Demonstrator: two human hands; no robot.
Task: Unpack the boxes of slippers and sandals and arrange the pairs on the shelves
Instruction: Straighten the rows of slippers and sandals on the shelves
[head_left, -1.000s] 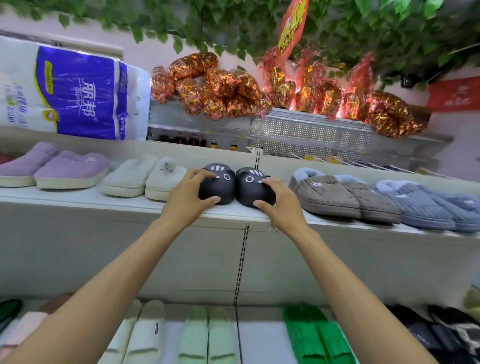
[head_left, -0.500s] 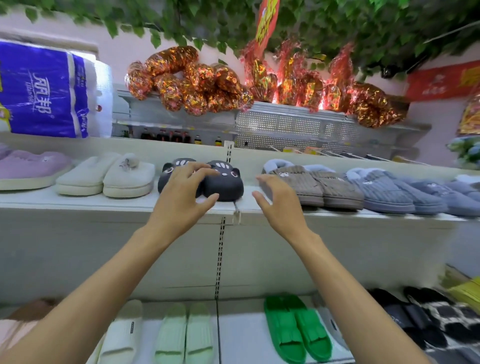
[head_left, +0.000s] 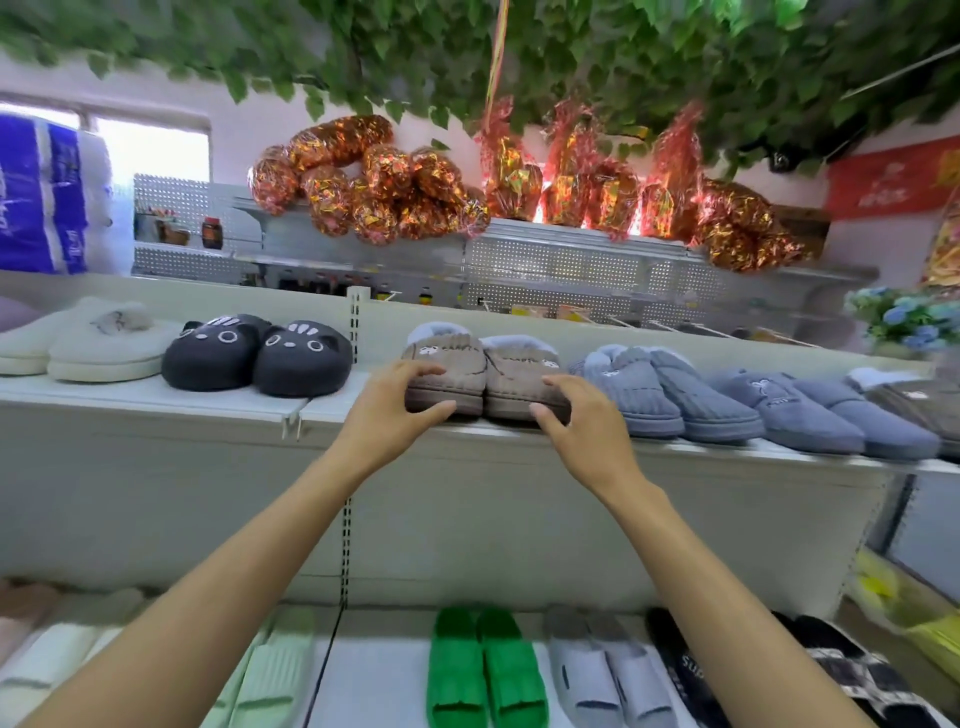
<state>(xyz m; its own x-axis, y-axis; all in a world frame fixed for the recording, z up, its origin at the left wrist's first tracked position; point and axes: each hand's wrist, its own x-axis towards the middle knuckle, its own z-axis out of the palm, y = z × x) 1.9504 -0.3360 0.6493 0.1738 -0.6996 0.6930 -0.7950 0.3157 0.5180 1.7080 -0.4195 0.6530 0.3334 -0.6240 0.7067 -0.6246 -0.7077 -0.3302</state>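
Observation:
A pair of brown fleece-lined slippers stands at the front of the upper shelf. My left hand curls round the toe of the left slipper, thumb under its sole edge. My right hand grips the toe of the right slipper the same way. To the left, a pair of black cat-face slippers sits side by side on the shelf, with nothing touching it.
Cream slippers lie further left, blue-grey corduroy pairs to the right. The lower shelf holds green slides, pale green, white, grey and black pairs. Foil-wrapped bundles and hanging leaves sit above. Yellow packaging is at lower right.
Both hands left the black cat-face slippers and moved right along the shelf. They now hold the toes of the brown pair. The view has shifted right too.

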